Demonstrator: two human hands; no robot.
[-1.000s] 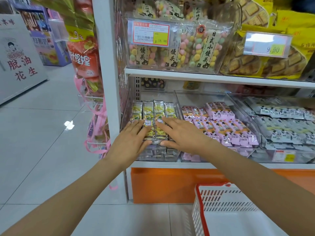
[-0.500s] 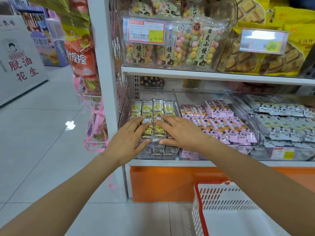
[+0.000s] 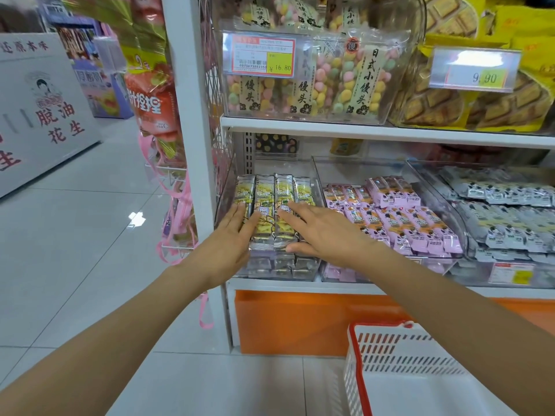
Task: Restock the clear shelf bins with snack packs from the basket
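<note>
Both arms reach forward: the left hand (image 3: 225, 239) and right hand (image 3: 327, 232) lie flat, fingers straight and slightly spread, on the yellow-green snack packs (image 3: 274, 190) filling the leftmost clear bin (image 3: 279, 271). Pink packs (image 3: 405, 219) fill the neighbouring bin; the basket (image 3: 390, 354) sits below right.

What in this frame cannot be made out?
Head view:
- White red-rimmed plastic basket: cut off by bottom edge, contents unseen.
- Yellow-green foil snack packs: partly covered by left hand and right hand.
- Small yellow-and-white price label under grey snack packs: too blurred to read.
</note>
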